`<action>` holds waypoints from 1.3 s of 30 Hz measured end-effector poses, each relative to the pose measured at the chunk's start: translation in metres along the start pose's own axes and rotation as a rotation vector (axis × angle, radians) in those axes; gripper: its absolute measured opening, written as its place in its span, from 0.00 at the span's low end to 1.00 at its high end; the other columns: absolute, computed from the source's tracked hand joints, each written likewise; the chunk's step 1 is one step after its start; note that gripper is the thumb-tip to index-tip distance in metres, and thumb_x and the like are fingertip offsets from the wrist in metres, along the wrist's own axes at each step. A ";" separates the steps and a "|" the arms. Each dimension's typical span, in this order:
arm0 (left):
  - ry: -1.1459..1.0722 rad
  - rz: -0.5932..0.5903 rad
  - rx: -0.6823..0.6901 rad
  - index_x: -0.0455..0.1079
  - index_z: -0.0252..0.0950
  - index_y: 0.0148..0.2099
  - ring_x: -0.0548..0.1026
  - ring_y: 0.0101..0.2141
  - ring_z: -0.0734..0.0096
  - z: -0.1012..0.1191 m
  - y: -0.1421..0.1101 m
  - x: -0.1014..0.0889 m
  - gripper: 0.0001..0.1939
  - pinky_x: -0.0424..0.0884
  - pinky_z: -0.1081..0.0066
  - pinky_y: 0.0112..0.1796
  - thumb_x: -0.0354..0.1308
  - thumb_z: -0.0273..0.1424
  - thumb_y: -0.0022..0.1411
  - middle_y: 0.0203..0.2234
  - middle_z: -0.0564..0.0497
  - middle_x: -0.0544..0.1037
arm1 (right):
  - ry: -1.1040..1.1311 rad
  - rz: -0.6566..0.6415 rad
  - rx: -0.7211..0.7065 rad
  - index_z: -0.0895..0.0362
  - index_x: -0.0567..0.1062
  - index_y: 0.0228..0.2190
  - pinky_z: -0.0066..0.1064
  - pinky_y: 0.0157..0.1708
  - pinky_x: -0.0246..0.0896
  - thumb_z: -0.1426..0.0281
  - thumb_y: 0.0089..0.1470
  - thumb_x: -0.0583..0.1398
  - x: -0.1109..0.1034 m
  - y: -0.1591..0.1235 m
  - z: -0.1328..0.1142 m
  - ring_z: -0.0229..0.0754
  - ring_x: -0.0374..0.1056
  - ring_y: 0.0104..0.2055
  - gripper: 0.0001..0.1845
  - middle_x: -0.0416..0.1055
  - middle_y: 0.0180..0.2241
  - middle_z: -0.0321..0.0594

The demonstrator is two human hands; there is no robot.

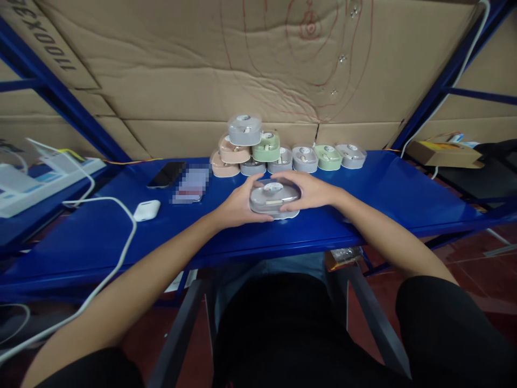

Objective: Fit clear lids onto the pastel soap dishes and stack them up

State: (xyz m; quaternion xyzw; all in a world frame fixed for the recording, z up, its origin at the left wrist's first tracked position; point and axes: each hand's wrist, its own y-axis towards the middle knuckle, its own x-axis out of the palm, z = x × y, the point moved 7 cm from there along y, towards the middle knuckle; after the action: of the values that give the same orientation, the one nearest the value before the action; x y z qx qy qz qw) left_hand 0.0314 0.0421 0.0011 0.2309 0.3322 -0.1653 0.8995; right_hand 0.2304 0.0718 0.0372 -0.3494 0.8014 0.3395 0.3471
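Note:
Between my two hands is a grey oval container with a clear lid (271, 195), a round white sticker on its top. My left hand (238, 203) wraps its left side, and my right hand (309, 191) grips the right side with the thumb across the front. A white edge shows beneath the container, but I cannot tell what it belongs to. Just behind my hands stand several similar containers in grey, green and pink. One grey container (244, 131) tops the stack, above a pink one (234, 151) and a green one (266, 148).
On the blue table (161, 237) lie a black phone (166, 175), a lit phone with a blurred screen (190, 184) and a white earbud case (146, 210). A white cable (125, 248) runs down the left. Cardboard (181, 64) backs the table; an open cardboard box (444, 154) sits right.

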 end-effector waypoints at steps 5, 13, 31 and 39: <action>0.062 -0.037 0.067 0.62 0.41 0.79 0.75 0.68 0.37 0.009 -0.001 -0.001 0.56 0.67 0.40 0.71 0.79 0.53 0.57 0.67 0.37 0.76 | -0.017 0.137 0.163 0.46 0.76 0.67 0.63 0.69 0.68 0.37 0.58 0.70 -0.055 -0.016 0.030 0.65 0.76 0.65 0.44 0.79 0.65 0.45; 0.108 -0.114 0.101 0.87 0.48 0.60 0.72 0.69 0.41 0.019 -0.006 0.002 0.28 0.66 0.43 0.73 0.65 0.59 0.70 0.70 0.43 0.72 | -0.198 -0.014 0.527 0.49 0.81 0.62 0.64 0.64 0.73 0.30 0.47 0.72 -0.065 -0.036 0.076 0.71 0.80 0.59 0.51 0.83 0.58 0.51; 0.365 0.222 -0.227 0.87 0.40 0.48 0.78 0.61 0.37 -0.043 0.003 -0.050 0.28 0.71 0.41 0.68 0.74 0.58 0.59 0.59 0.38 0.80 | -0.253 -0.155 0.518 0.52 0.68 0.76 0.60 0.75 0.64 0.49 0.41 0.80 -0.052 -0.037 0.084 0.71 0.68 0.74 0.66 0.68 0.75 0.51; 0.339 0.233 -0.169 0.86 0.40 0.47 0.78 0.62 0.38 -0.043 0.005 -0.054 0.26 0.72 0.40 0.67 0.75 0.55 0.59 0.55 0.39 0.83 | -0.292 -0.151 0.483 0.51 0.71 0.74 0.61 0.76 0.63 0.47 0.40 0.81 -0.053 -0.035 0.088 0.71 0.68 0.73 0.64 0.71 0.74 0.50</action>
State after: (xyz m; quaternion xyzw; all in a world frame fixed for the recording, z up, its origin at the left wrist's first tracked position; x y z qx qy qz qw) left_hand -0.0278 0.0761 0.0100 0.2162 0.4625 0.0093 0.8598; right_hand 0.3134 0.1399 0.0219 -0.2626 0.7723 0.1588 0.5563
